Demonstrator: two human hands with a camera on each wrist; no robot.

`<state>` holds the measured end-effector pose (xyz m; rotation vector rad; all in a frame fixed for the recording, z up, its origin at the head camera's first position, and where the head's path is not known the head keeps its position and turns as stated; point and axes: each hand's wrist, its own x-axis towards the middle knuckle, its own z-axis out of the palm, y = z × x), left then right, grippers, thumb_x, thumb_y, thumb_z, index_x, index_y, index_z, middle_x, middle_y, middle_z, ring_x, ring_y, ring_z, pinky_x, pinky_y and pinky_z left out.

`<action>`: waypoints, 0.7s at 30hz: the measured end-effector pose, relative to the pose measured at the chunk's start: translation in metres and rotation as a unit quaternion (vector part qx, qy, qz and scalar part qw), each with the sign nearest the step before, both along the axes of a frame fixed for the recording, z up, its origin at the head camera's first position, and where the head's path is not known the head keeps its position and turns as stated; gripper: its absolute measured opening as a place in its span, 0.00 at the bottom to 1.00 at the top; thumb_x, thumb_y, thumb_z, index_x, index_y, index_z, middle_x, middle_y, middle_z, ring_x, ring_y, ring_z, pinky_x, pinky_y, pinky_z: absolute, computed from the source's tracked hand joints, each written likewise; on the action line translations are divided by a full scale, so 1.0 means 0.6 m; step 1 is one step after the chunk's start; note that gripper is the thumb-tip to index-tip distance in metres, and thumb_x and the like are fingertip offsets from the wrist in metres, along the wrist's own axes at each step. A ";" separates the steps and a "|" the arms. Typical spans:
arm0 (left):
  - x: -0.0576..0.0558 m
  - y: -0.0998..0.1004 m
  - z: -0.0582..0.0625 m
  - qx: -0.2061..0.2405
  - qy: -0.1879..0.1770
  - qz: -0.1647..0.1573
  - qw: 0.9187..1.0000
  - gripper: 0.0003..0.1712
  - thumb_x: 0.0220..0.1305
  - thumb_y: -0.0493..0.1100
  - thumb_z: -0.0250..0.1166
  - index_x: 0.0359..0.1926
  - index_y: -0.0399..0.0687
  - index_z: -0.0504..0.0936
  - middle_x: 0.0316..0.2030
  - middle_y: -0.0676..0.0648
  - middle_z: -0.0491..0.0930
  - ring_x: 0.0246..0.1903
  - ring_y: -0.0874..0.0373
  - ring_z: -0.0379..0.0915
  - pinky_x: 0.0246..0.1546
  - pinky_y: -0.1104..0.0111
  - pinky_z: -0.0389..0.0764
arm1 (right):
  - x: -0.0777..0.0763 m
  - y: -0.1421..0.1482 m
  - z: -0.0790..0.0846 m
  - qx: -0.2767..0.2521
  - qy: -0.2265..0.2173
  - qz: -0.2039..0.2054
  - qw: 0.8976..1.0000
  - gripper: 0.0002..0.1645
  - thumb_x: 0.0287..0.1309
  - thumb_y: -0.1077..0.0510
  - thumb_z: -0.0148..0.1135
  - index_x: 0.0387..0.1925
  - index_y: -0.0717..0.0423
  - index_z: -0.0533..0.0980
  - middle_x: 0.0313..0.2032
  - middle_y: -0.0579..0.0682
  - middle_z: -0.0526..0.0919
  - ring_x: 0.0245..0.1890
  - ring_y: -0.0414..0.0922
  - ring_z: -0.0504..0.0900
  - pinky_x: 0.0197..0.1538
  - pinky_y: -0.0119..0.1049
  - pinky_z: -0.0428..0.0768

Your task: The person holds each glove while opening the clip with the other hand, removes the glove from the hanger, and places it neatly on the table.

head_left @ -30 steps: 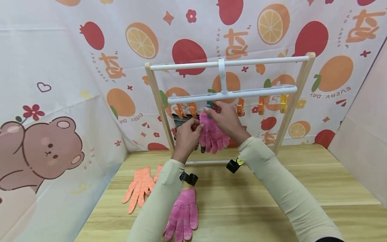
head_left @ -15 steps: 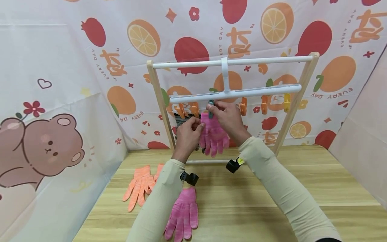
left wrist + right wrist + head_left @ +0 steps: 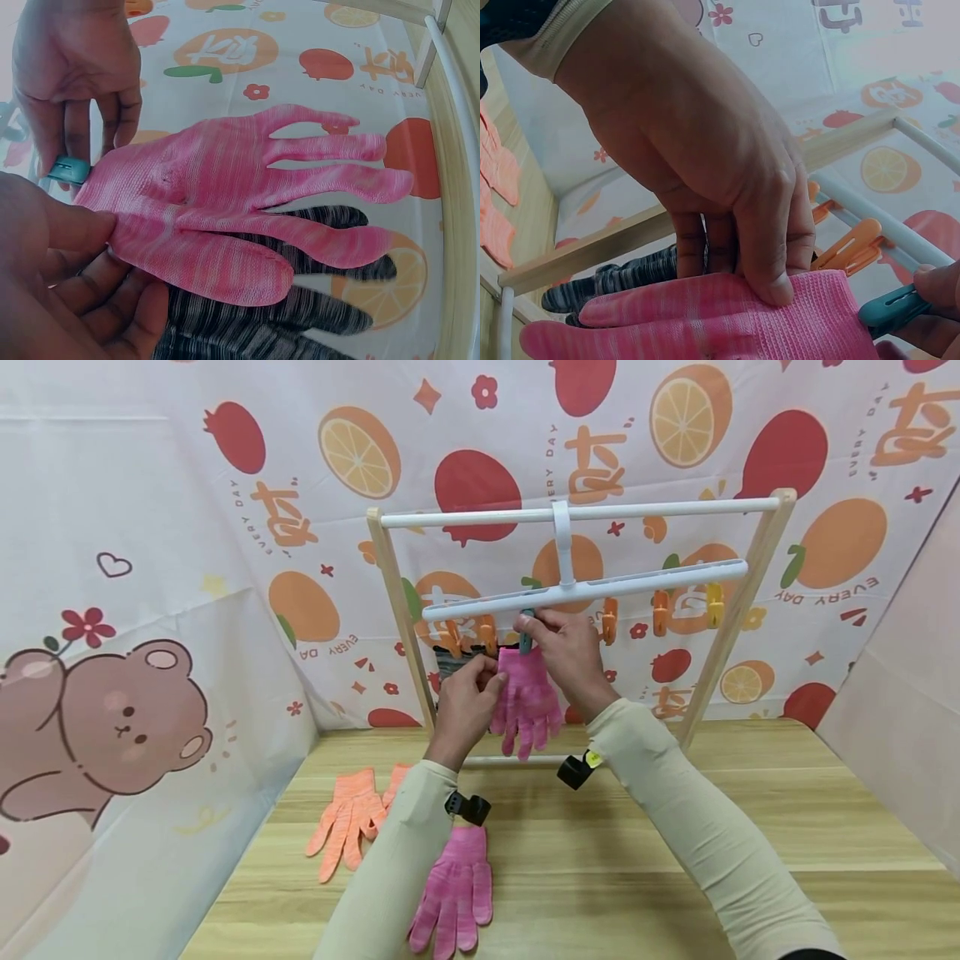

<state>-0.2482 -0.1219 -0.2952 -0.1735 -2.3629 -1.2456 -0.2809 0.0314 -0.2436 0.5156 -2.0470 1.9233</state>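
A pink knit glove (image 3: 527, 697) hangs cuff up beneath the pale blue hanger (image 3: 630, 583). My left hand (image 3: 467, 700) pinches the glove's cuff near its left edge between thumb and fingers. My right hand (image 3: 570, 656) pinches a teal clip (image 3: 527, 633) at the top of the cuff; in the right wrist view the clip (image 3: 894, 309) meets the cuff's edge. Behind the pink glove, dark striped gloves (image 3: 322, 307) hang, partly hidden by it and my left hand. Orange clips (image 3: 487, 633) stand over the dark cuffs.
A second pink glove (image 3: 457, 885) and orange gloves (image 3: 348, 818) lie on the wooden table (image 3: 750, 827), partly under my left forearm. Two orange clips (image 3: 660, 612) and a yellow clip (image 3: 715, 605) hang at the hanger's right. A wood-and-white rack (image 3: 753, 560) carries the hanger.
The hanger has tilted, its left end slightly lower and its right end higher. The pink glove hangs slightly lower and straighter. Both hands keep their hold.
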 end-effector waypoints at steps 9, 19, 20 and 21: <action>0.012 -0.008 -0.008 0.003 -0.005 -0.001 1.000 0.05 0.73 0.43 0.64 0.43 0.47 0.83 0.30 0.49 0.80 0.29 0.54 0.74 0.31 0.62 0.75 | 0.003 -0.002 0.000 0.008 -0.012 -0.016 1.000 0.18 0.69 0.54 0.65 0.55 0.59 0.84 0.44 0.53 0.89 0.55 0.44 0.80 0.62 0.45 0.74; 0.022 -0.017 -0.016 -0.003 -0.003 0.006 1.000 0.06 0.73 0.44 0.63 0.44 0.47 0.84 0.30 0.49 0.81 0.29 0.55 0.74 0.32 0.62 0.74 | 0.006 -0.004 0.000 0.016 -0.001 -0.026 1.000 0.18 0.69 0.53 0.65 0.54 0.60 0.84 0.45 0.53 0.89 0.57 0.44 0.80 0.65 0.47 0.72; 0.023 -0.017 -0.016 -0.004 -0.001 0.006 1.000 0.06 0.73 0.44 0.63 0.44 0.47 0.84 0.30 0.49 0.81 0.28 0.55 0.74 0.31 0.62 0.74 | 0.006 -0.003 0.001 0.017 -0.001 -0.027 1.000 0.18 0.69 0.53 0.65 0.54 0.59 0.84 0.45 0.53 0.89 0.57 0.44 0.80 0.65 0.47 0.71; 0.024 -0.018 -0.016 -0.005 0.001 0.007 1.000 0.06 0.73 0.43 0.63 0.44 0.47 0.84 0.30 0.49 0.81 0.28 0.55 0.74 0.31 0.62 0.74 | 0.007 -0.003 0.001 0.017 -0.001 -0.028 0.999 0.17 0.69 0.53 0.65 0.53 0.59 0.84 0.45 0.53 0.89 0.56 0.44 0.80 0.65 0.47 0.72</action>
